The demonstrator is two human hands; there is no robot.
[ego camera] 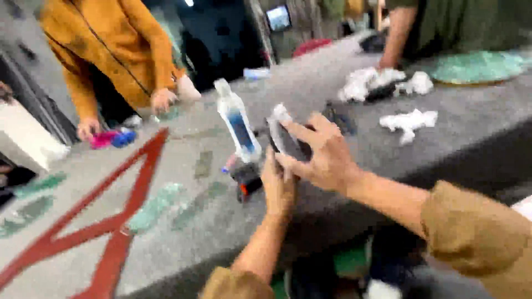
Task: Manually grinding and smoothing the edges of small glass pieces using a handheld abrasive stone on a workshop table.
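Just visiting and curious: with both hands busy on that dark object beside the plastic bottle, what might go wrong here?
The clear bottle stands tilted right beside the left hand and could be knocked over. The right hand grips the dark object near the table edge, so a slip might drop it. Blur hides the grip.

Beyond the hands, white crumpled rags (409,120) lie on the grey table (310,83) near a co-worker's forearm (394,34), while far off to their left a person in an orange jacket (113,41) stands over pink and blue bits (112,138) beside red painted lines (119,213).
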